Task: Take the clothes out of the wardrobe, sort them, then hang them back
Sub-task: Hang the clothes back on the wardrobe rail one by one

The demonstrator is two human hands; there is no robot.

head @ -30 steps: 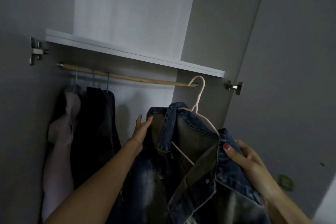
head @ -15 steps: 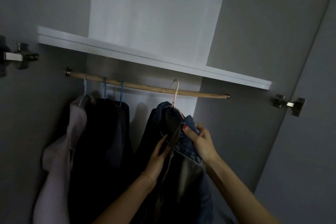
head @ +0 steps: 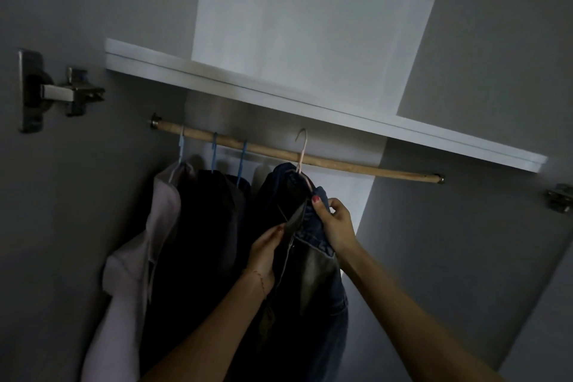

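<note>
— Under the white shelf [head: 310,108], why do both hands grip the denim jacket [head: 313,245]?
— Its pink hanger [head: 301,152] is hooked on the wooden rail [head: 356,168]; the left hand [head: 263,253] pinches the front edge, the right hand [head: 333,223] pinches the collar, likely straightening it.
— And its neighbours?
— A pale garment [head: 139,251] and dark clothes [head: 204,226] hang left, on blue hangers [head: 214,152].

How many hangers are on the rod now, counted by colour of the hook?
Blue hangers: 3
Pink hanger: 1
Total on the rod: 4
</note>
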